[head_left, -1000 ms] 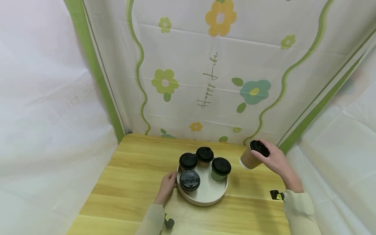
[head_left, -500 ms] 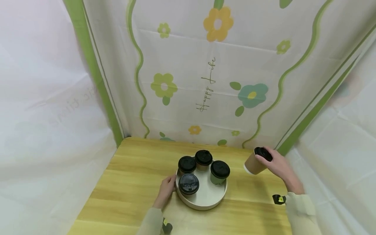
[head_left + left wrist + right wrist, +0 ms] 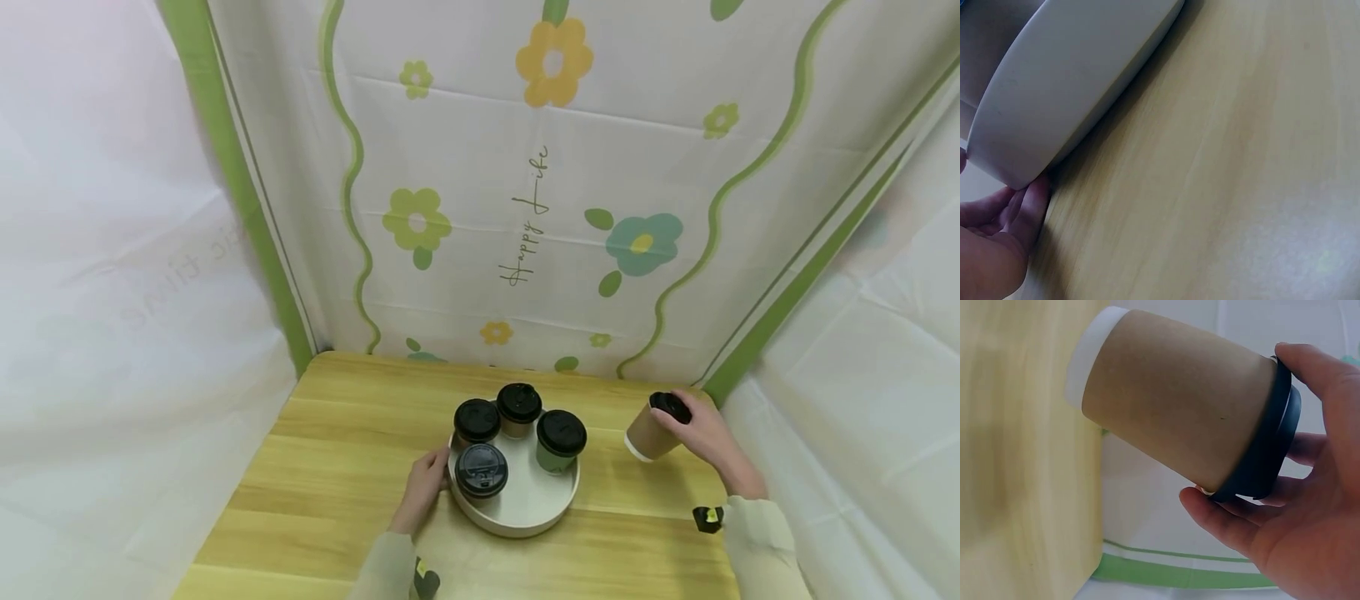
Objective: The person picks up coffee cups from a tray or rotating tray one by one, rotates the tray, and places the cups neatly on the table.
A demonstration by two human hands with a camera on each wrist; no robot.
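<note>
In the head view my right hand [image 3: 703, 432] grips a brown paper coffee cup [image 3: 649, 432] by its black lid. Tilted, that cup hangs over the right part of the table; the right wrist view shows its white base [image 3: 1088, 359] and fingers spread round the lid [image 3: 1266, 440]. At the left side of a round cream tray [image 3: 517, 527], my left hand [image 3: 424, 483] holds the edge. Its fingers [image 3: 1035, 203] touch the lower edge of the tray wall [image 3: 1066, 75] in the left wrist view. Several lidded cups stand in the tray, one of them a green cup [image 3: 553, 458].
Pale wooden table [image 3: 337, 433] surface lies left of, right of and in front of the tray. A white curtain [image 3: 465, 150] printed with flowers hangs along the back edge. More white sheets [image 3: 862, 375] enclose both sides.
My right hand has lowered the brown cup closer to the table and shifted it slightly right. The left hand stays at the tray. The head view has tilted up a little.
</note>
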